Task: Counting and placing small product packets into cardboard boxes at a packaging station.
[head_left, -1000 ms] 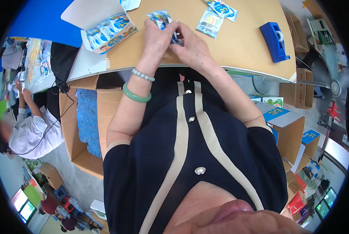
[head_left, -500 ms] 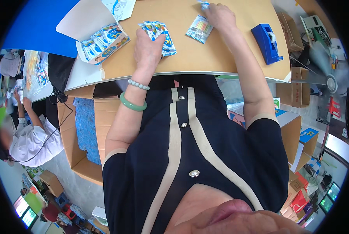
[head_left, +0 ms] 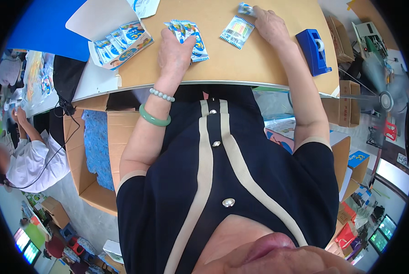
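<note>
My left hand (head_left: 173, 54) is closed around a small fanned bunch of blue-and-white sachets (head_left: 199, 49) on the tan tabletop. Farther right, my right hand (head_left: 273, 29) pinches the end of another blue-and-white sachet (head_left: 246, 9) near the far part of the table. Just below that one lies a flat sachet (head_left: 237, 32) with a clear window and coloured stripes inside, apart from both hands. To the left stands an open white carton (head_left: 132, 55), its lid folded back, with several sachets (head_left: 118, 43) lined up in it.
A blue tape dispenser (head_left: 313, 51) stands at the table's right end. Printed paper (head_left: 145, 7) lies behind the carton. An open cardboard box (head_left: 77, 160) with blue padding sits below left. A fan (head_left: 385, 100) is at right, and a person in white (head_left: 37, 160) works at left.
My right hand has moved slightly right and nearer, and more of its sachet now shows. My left hand stays on the bunch. The person at left has shifted their arms.
</note>
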A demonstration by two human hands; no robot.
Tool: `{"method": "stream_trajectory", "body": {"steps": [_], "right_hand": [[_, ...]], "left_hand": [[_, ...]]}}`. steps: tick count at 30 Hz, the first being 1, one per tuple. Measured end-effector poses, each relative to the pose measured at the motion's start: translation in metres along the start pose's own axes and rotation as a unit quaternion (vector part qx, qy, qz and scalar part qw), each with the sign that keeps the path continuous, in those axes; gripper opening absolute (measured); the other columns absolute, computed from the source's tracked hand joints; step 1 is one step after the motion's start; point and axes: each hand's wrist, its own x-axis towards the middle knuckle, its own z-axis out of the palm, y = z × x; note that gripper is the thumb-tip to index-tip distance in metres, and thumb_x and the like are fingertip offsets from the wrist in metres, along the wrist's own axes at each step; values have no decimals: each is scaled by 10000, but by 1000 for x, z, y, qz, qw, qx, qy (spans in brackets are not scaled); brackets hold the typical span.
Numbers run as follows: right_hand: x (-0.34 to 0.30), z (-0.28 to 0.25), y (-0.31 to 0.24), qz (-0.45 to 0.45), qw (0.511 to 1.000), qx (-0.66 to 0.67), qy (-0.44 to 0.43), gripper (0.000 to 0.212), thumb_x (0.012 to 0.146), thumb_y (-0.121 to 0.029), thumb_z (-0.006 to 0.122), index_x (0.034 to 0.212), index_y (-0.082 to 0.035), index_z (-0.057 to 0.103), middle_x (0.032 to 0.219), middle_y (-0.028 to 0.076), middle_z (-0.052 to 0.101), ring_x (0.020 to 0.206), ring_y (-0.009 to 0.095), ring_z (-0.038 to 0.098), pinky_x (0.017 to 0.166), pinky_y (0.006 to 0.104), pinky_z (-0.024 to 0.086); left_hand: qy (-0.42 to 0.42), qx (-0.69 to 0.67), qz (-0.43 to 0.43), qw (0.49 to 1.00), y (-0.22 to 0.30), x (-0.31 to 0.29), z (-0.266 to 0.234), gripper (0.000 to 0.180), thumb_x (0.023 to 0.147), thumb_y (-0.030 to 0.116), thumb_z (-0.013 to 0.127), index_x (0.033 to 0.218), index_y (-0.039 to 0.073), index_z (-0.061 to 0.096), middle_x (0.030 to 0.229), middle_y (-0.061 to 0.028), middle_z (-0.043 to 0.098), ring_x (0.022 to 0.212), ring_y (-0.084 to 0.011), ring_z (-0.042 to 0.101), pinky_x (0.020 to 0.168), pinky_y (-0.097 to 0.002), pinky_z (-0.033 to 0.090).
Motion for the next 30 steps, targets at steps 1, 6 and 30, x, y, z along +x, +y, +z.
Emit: {"method": "stream_trajectory", "body": {"steps": [1, 6, 30], "right_hand": [[3, -6, -3, 34, 998, -22, -56, 343, 973, -258, 504, 1278, -111, 553, 1167, 139, 641, 1076, 337, 615, 908, 447, 492], [-26, -37, -53, 132, 958, 254, 21, 327, 930, -286, 562, 1141, -41, 615, 1055, 171, 666, 979, 351, 650, 830, 419, 523], [-22, -45, -115, 65, 749, 640, -158, 369, 876, -191, 683, 1200, -18, 648, 1178, 99, 669, 1005, 123, 620, 852, 276, 502]], "left_hand": [[-1, 1, -1, 1000, 0, 0, 0, 566, 805, 349, 725, 1121, -40, 461, 1062, -236, 653, 983, -395, 646, 840, -476, 502], [19, -2, 13, 1000, -4, -3, 1, 570, 804, 349, 725, 1119, -47, 461, 1063, -245, 649, 994, -410, 637, 853, -479, 498], [11, -78, -3, 997, 23, 15, -23, 536, 760, 293, 770, 1073, -28, 475, 1050, -228, 608, 988, -395, 613, 826, -480, 482]]}}
